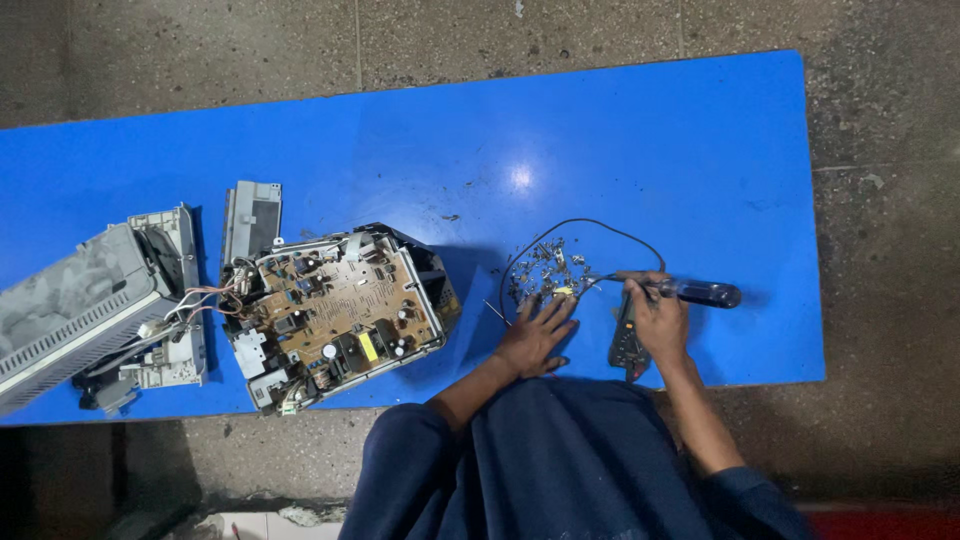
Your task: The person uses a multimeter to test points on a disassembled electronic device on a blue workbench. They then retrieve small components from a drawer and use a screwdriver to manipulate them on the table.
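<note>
Seen from above: a person sits at a blue table (700, 130). The left hand (538, 335) lies flat, fingers spread, touching the near edge of a pile of loose screws (545, 272). The right hand (655, 315) has its fingers closed around a screwdriver (690, 292) with a clear handle, its tip pointing into the pile. Beneath that hand lies what may be a dark plier. Well to the left, a machine (335, 310) stands opened, circuit board bare; its grey casing (85, 305) lies detached beside it. Stripping looks well advanced; the board is still mounted.
</note>
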